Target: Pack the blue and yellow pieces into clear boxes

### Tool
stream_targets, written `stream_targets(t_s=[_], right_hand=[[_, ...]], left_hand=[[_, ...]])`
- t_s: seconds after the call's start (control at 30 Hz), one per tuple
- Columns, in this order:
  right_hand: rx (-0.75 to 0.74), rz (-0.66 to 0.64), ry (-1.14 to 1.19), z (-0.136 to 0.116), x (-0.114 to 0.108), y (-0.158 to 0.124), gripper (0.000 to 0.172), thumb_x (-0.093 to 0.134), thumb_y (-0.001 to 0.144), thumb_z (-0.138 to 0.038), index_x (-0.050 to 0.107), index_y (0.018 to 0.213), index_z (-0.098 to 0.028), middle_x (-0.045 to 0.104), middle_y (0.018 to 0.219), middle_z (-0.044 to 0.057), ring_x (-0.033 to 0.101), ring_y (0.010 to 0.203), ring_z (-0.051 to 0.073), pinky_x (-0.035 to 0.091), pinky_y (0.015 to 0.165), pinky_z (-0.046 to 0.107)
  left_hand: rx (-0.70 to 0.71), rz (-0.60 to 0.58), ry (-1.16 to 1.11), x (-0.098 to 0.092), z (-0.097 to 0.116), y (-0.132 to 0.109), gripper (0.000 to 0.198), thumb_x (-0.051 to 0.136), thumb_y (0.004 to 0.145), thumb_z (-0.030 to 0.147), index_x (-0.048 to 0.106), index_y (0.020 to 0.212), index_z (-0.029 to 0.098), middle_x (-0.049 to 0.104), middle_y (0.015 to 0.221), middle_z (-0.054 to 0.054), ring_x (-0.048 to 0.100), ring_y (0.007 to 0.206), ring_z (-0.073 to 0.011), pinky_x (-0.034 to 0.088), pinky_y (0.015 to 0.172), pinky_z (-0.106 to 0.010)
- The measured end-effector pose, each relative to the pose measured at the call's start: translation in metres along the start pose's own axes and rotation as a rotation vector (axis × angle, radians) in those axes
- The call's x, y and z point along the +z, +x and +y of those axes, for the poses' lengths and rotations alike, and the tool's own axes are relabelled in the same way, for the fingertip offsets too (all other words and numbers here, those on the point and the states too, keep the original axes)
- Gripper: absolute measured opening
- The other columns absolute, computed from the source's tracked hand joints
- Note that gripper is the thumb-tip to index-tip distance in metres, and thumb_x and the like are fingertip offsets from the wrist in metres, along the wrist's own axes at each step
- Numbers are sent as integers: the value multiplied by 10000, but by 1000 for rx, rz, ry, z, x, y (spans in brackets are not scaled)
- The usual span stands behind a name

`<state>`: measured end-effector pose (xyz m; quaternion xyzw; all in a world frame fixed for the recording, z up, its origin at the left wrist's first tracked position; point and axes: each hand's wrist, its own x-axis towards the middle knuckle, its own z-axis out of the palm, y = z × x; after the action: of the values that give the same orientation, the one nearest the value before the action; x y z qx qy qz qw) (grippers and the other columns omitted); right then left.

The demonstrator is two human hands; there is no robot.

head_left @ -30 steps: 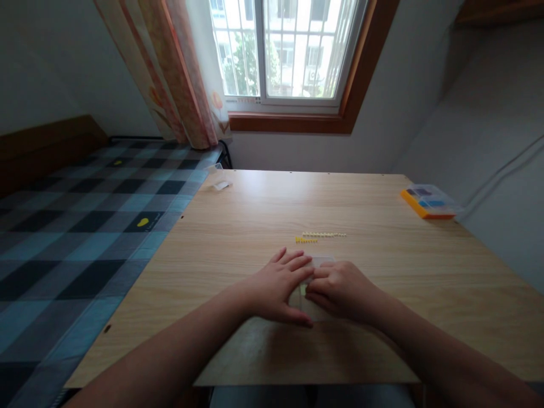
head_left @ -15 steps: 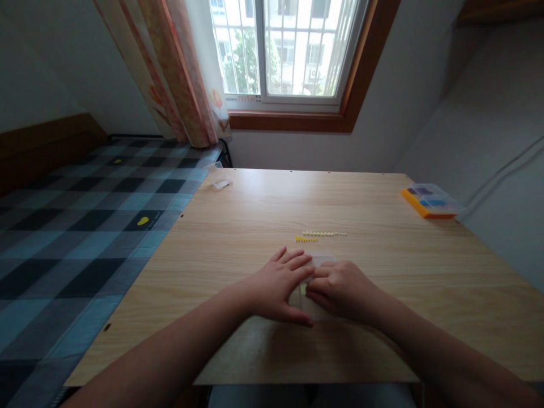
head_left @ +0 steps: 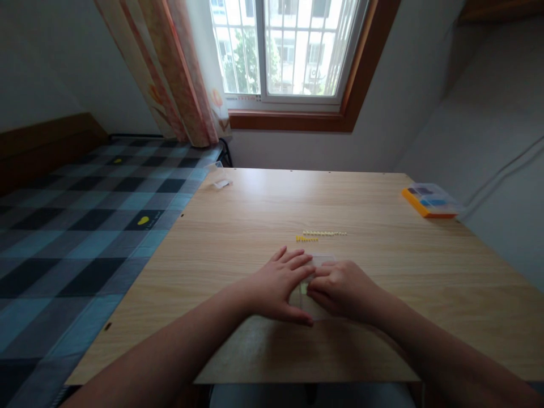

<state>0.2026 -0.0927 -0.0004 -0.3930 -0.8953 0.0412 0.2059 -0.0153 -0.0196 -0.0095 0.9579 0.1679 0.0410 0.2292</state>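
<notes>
My left hand (head_left: 278,286) lies on the wooden table (head_left: 255,226), fingers stretched out and resting on the left edge of a small clear plastic plate (head_left: 321,262). My right hand (head_left: 344,286) covers the plate's right part, its fingers curled and pinched at a small yellow-green piece (head_left: 303,288) between the two hands. Just beyond the plate lie a short row of yellow beads (head_left: 306,239) and a longer row of pale beads (head_left: 325,233).
An orange compartment box with a clear lid (head_left: 430,200) sits at the table's right edge by the wall. A small clear item (head_left: 221,183) lies at the far left corner. A bed with a checked cover (head_left: 76,226) adjoins the table's left side. A window is behind.
</notes>
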Motion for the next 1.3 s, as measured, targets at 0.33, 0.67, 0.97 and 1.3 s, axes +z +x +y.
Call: stream_targets(t_s=[0.33, 0.67, 0.97, 1.3], right_hand=[[69, 257, 187, 18, -15, -5, 181, 635, 966, -263, 771, 860, -206, 651, 667, 5, 560, 587, 120, 396, 573, 248], [398, 155, -25, 68, -41, 22, 131, 705, 914, -276, 824, 904, -223, 776, 890, 58, 683, 864, 215, 489, 826, 339], [566, -109, -41, 87, -23, 82, 160, 701, 872, -268, 846, 913, -217, 808, 982, 69, 715, 911, 209, 481, 823, 276], [668, -200, 35, 97, -1, 97, 208, 667, 792, -246, 848, 890, -213, 803, 806, 46, 688, 723, 175, 415, 610, 243]], left_hand=[[3, 7, 11, -1, 1, 1, 1014, 704, 743, 772, 436, 1551, 220, 384, 1635, -184, 293, 1529, -414, 103, 1256, -632], [-3, -1, 10, -2, 1, 1, 997, 692, 755, 768, 454, 1541, 203, 379, 1637, -186, 282, 1531, -423, 105, 1250, -652], [5, 19, 11, 0, 0, 0, 1008, 668, 753, 795, 445, 1548, 217, 387, 1633, -181, 293, 1527, -421, 103, 1252, -652], [19, 31, 9, 1, -1, -1, 983, 681, 760, 767, 442, 1545, 225, 395, 1631, -168, 288, 1528, -425, 99, 1255, -642]])
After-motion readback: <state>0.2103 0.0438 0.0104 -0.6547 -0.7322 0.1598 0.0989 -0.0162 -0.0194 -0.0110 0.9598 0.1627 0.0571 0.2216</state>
